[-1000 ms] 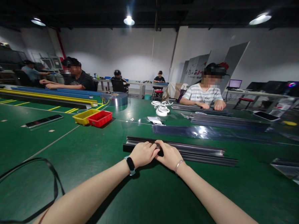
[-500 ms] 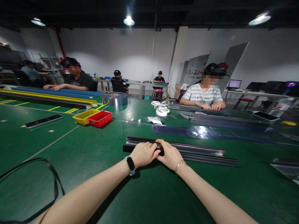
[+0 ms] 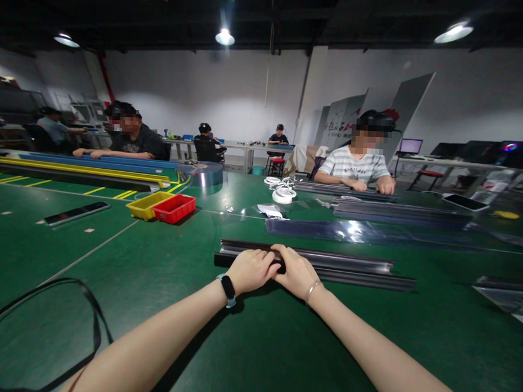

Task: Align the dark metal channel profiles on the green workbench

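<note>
The left hand (image 3: 252, 270) and right hand (image 3: 299, 272) grip the black rail (image 3: 358, 276) lying crosswise on the green table (image 3: 275, 354), bunched close together, seemingly to steady it, though their fingertips are partly hidden.

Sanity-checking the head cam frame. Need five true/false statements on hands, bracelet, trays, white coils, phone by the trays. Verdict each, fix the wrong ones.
1. The left hand and right hand are both at the dark profile. True.
2. The bracelet is on the left arm. False: the bracelet is on the right arm.
3. In the picture, the red tray sits left of the yellow one. False: the red tray is right of the yellow tray.
4. White coils lie beyond the dark profile. True.
5. The phone leans against a tray. False: the phone lies flat, apart from both trays.
</note>
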Available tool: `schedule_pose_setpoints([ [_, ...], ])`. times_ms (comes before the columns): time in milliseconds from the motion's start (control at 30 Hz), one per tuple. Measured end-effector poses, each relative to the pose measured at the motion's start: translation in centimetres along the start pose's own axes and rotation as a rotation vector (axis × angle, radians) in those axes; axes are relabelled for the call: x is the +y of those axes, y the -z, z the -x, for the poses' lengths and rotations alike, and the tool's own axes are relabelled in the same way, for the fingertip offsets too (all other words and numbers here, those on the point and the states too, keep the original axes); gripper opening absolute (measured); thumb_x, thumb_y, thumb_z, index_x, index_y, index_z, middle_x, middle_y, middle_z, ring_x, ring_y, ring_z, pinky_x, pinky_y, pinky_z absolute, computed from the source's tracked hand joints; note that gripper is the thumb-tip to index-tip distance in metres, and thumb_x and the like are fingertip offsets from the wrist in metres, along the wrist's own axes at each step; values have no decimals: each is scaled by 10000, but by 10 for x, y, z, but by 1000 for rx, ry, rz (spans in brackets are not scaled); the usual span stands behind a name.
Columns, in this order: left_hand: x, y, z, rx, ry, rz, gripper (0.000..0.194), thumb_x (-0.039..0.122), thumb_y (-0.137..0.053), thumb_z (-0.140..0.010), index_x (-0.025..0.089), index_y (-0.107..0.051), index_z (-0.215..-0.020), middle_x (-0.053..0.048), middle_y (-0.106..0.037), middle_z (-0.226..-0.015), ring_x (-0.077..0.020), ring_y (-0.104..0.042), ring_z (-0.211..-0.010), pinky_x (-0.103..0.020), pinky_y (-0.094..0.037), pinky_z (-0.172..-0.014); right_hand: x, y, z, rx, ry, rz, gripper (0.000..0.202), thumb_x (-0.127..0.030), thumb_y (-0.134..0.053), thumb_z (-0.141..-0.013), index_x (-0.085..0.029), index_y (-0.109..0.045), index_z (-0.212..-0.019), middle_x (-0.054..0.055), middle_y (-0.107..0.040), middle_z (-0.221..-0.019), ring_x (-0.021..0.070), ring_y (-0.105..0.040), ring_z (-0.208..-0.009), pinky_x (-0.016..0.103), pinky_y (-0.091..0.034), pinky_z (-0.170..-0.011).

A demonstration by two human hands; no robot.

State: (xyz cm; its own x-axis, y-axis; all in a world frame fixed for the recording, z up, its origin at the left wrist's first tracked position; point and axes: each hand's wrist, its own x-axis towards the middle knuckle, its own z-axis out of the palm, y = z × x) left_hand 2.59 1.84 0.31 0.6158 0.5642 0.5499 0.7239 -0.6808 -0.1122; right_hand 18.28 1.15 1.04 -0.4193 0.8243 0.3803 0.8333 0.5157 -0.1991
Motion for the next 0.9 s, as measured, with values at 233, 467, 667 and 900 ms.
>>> schedule_pose_setpoints([
  [233, 1, 3, -1, 3, 2, -2, 303, 354, -277, -874, 144, -494, -899, -60, -573, -746, -170, -537, -703, -307, -412, -636, -2, 0, -1, -70, 17, 87, 440, -307, -491, -706, -194, -369, -1113, 52, -564, -924, 172, -511, -883, 270, -368, -739],
  [467, 2, 7, -1, 36, -2, 5, 286, 341, -286, -872, 147, -488, -931, -64, -563, -788, -173, -529, -780, -314, -411, -698, -4, 0, -2, -95, 33, 175, 392, -334, -496, -709, -194, -390, -1059, 50, -583, -880, 175, -529, -828, 268, -363, -700],
  [667, -1, -3, 0, 18, 31, -23, 337, 368, -270, -873, 144, -521, -842, -64, -583, -715, -170, -548, -689, -301, -411, -625, -6, 2, -1, -36, 12, 78, 444, -338, -489, -702, -195, -373, -1107, 61, -549, -993, 171, -500, -922, 270, -368, -746],
  [900, 0, 2, -1, 10, 22, -24, 320, 362, -280, -872, 150, -515, -828, -59, -581, -748, -173, -536, -702, -315, -406, -645, -4, -1, -2, -73, 19, 167, 459, -340, -487, -697, -179, -372, -1112, 59, -576, -877, 184, -518, -836, 274, -362, -704],
])
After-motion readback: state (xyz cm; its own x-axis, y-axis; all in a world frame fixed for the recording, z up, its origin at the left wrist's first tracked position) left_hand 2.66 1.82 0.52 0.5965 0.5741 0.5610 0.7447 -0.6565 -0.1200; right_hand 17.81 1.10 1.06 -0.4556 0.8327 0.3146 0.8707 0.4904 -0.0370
